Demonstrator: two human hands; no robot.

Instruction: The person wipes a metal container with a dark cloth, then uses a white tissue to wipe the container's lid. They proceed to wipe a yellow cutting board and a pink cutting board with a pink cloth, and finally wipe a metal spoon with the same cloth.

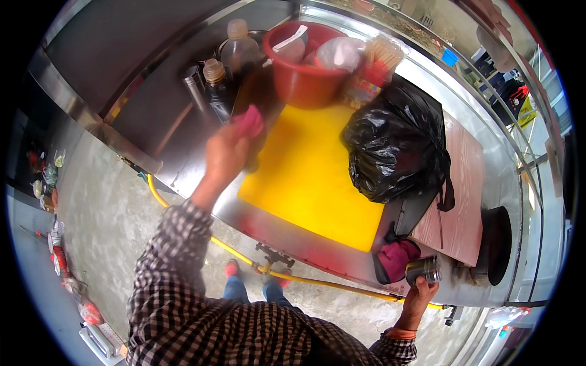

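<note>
My left hand (227, 151), blurred, grips a pink cloth (250, 121) above the metal counter (185, 160), just left of the yellow cutting board (311, 183). At the counter's right front, my right hand (417, 299) holds a small metal canister (423, 270), tipped on its side. Close to that canister lies a magenta-and-black cloth item (397, 258). A knotted black plastic bag (393, 142) rests over the right part of the board and a dark sheet under it. Behind the board stands a red plastic basin (304, 84) with plastic bags in it.
Left of the basin stand a clear plastic bottle (239, 50), a dark-filled bottle (217, 89) and a metal cylinder (194, 89). Wooden sticks (381, 57) in a package are at its right. A wood-grain board (453, 192) and dark round pot (493, 244) lie right. A yellow hose (320, 282) runs along the front.
</note>
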